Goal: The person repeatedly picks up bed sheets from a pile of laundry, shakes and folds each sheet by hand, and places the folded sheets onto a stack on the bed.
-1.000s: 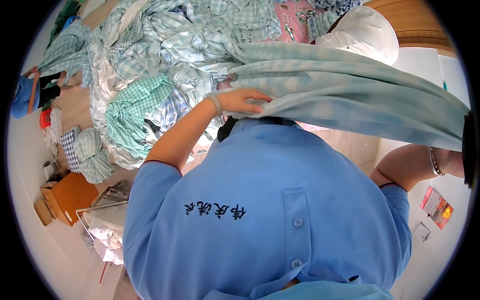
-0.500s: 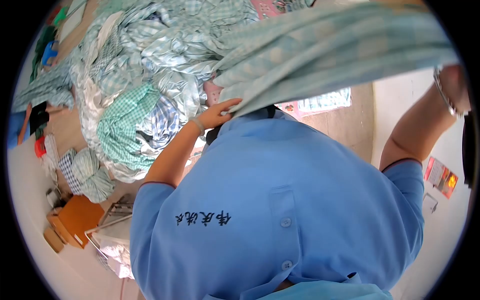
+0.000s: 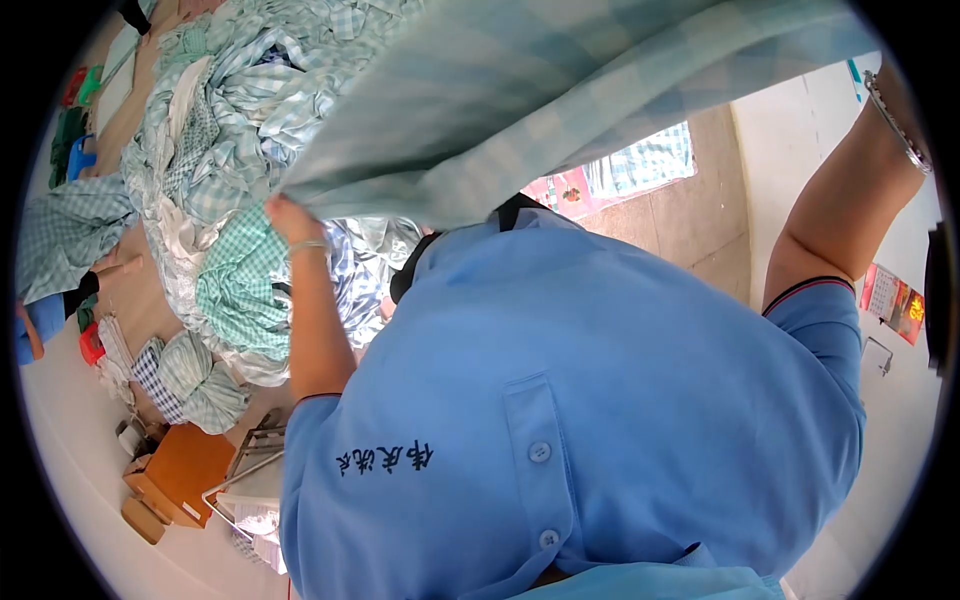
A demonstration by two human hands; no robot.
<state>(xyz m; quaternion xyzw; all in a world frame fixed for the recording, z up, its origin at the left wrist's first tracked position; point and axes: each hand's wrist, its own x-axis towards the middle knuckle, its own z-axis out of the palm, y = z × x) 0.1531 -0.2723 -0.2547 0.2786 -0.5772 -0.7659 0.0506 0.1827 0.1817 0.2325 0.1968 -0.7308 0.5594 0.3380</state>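
A tan floor (image 3: 700, 190) shows past the low edge of the big sheet. A huge pile (image 3: 220, 130) of crumpled cloths, mostly pale green and white checks, lies to the left of the sheet, and the sheet hides part of it. The sheet (image 3: 540, 110) is pale green and white, a bit blurry, and up in the air. It spreads from the left hand across to the right arm, with a long fold along it.

Far to the left of the sheet, another person (image 3: 40, 325) in blue is partly in view, with a checked cloth (image 3: 75, 235) over part of them. A bright green checked cloth (image 3: 240, 285) is in the pile, just below the sheet's left corner. The person's own blue shirt (image 3: 640, 400), with black writing and buttons, is right below the sheet. A brown box (image 3: 185, 465) and a tied-looking bundle (image 3: 200, 385) sit well below the sheet, to the left. A red calendar (image 3: 892, 300) is on the wall below the sheet's right end.

The left hand (image 3: 293, 222) is at the sheet's left corner, and its fingers pinch it tight. The right hand (image 3: 892, 85) is near the sheet's right end. It is mostly cut off, so I can't tell what its fingers do. A shiny bracelet (image 3: 897, 125) is on that wrist, just below the sheet.
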